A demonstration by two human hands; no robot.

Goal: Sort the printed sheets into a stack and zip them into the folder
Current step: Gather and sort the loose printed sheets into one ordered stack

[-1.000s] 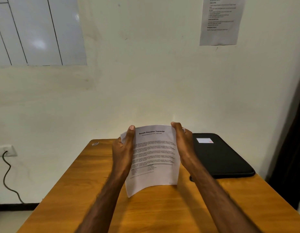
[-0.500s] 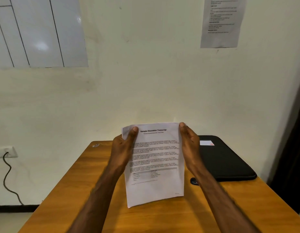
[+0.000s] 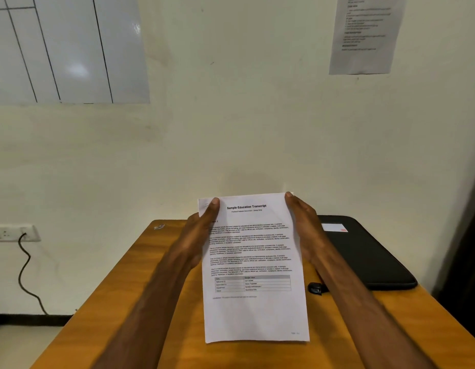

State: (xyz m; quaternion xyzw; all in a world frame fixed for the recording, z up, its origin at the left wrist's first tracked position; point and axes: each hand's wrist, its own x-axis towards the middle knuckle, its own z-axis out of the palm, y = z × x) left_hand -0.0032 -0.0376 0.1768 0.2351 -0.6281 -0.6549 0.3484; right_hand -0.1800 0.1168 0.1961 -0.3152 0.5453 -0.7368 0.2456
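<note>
Here, both hands, left hand (image 3: pixel 201 235) and right hand (image 3: pixel 304 230), thumbs pinching the printed sheets (image 3: pixel 253 275) upright on the table (image 3: pixel 119 302).

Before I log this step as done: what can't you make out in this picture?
- Printed sheets, head view: the top page hides how many lie behind.
- Black folder: the right hand and forearm cover its near edge; zipper state unreadable.
- Wall notice: cut by top edge, print too small.

A whiteboard (image 3: pixel 68 49) and a printed notice (image 3: pixel 364 35) hang on the wall; a cable (image 3: pixel 26 272) runs from the socket (image 3: pixel 14 233) beside the wooden surface (image 3: pixel 151 302).
</note>
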